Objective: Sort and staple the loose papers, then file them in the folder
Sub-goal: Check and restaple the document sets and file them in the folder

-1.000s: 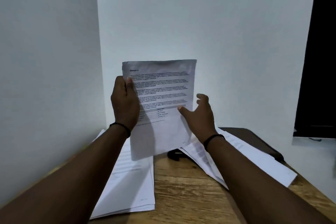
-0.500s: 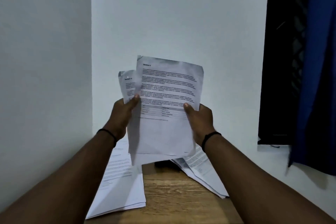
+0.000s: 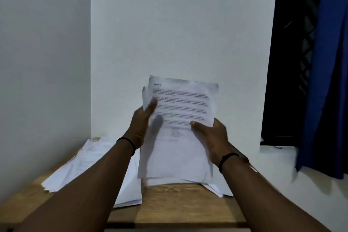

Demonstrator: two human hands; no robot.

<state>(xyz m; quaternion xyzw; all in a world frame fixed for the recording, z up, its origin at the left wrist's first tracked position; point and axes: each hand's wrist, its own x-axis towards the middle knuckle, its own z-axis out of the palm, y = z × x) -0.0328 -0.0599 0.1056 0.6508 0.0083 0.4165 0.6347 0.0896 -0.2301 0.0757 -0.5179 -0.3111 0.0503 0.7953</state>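
The step in hand looks like sorting: a printed sheet [image 3: 180, 118] is held upright over the bench [image 3: 188, 205], with a second page peeking out behind it at 10 o'clock. The left hand [image 3: 142, 124] pinches the left edge, thumb over the front. The right hand [image 3: 209, 137] grips the right edge, thumb on the text. Next, I judge, the pages need squaring together. More loose papers [image 3: 84, 165] lie at 8 o'clock; no stapler or folder is visible.

Wood table [image 3: 169, 205] w/ paper stacks [image 3: 79, 171]
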